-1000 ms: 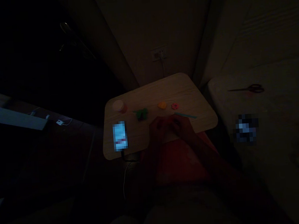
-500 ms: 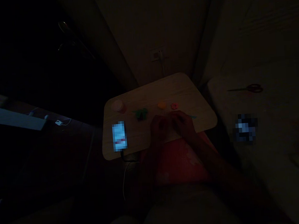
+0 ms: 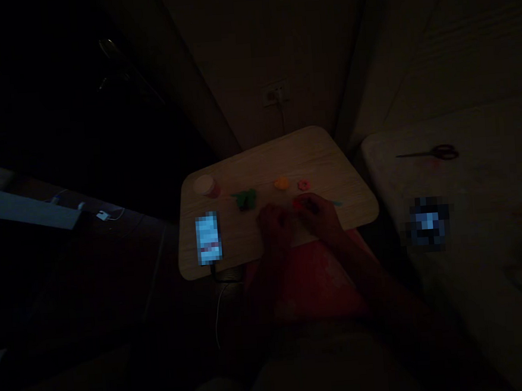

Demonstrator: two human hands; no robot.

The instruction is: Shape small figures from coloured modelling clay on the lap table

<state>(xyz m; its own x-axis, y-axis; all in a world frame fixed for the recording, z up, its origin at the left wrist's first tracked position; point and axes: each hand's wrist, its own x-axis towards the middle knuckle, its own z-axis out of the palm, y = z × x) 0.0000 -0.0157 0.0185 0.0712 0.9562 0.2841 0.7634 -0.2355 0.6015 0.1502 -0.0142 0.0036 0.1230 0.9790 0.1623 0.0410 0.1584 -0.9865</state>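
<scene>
Right hand [image 3: 316, 213]: fingers pinched on a small red piece [image 3: 297, 204], at the table's [image 3: 291, 151] near side | left hand [image 3: 274, 223]: curled just left, too dark to tell whether it holds anything | farther: orange piece [image 3: 281, 183], pink ring [image 3: 304, 185] to its right | left: green piece [image 3: 246, 198] | right: teal strip [image 3: 338, 203]

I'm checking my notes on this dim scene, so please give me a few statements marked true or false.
1. The orange piece lies left of the pink piece. True.
2. The right hand is gripping the scissors. False: it has something red at its fingertips; the scissors lie off the table, to the right.
3. The green piece lies between the tub and the orange piece. True.
4. The phone lies at the table's right end. False: it lies near the left end.
</scene>
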